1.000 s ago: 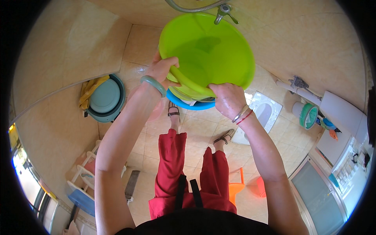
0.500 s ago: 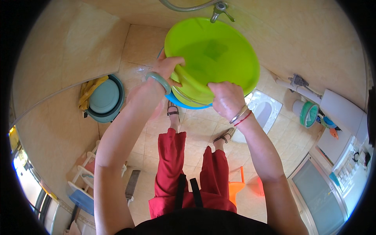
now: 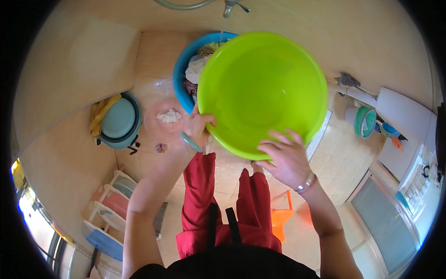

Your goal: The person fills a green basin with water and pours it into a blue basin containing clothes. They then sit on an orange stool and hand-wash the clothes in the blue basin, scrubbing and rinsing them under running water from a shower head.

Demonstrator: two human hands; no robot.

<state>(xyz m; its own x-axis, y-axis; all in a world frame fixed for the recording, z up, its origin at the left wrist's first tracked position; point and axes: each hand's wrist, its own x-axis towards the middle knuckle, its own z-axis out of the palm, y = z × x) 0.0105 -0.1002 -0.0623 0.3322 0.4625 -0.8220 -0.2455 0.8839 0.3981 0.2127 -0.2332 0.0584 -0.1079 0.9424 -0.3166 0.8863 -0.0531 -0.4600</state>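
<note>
A large lime-green basin [image 3: 265,93] is tipped toward me, its inside showing and bare apart from a wet gleam. My left hand [image 3: 199,128], with a jade-coloured bangle on the wrist, grips the left near rim, thumb over the edge. My right hand [image 3: 287,158] holds the near right rim, fingers stretched inside and thumb outside. Partly behind the green basin stands a blue basin [image 3: 180,69] with wet-looking clothes [image 3: 195,69] in it. Above it a tap [image 3: 229,8] lets a thin stream of water fall in.
Left of my legs sits a translucent pink basin [image 3: 153,128] with a white cloth. Farther left are stacked teal basins [image 3: 121,118] and a white rack [image 3: 109,204]. A floor toilet [image 3: 320,132] is partly covered at right, near a small bin [image 3: 364,122] and an orange stool [image 3: 281,218].
The green basin has come off the blue basin, toward me and to the right, uncovering the clothes and the falling water. My right hand's fingers have spread along the rim.
</note>
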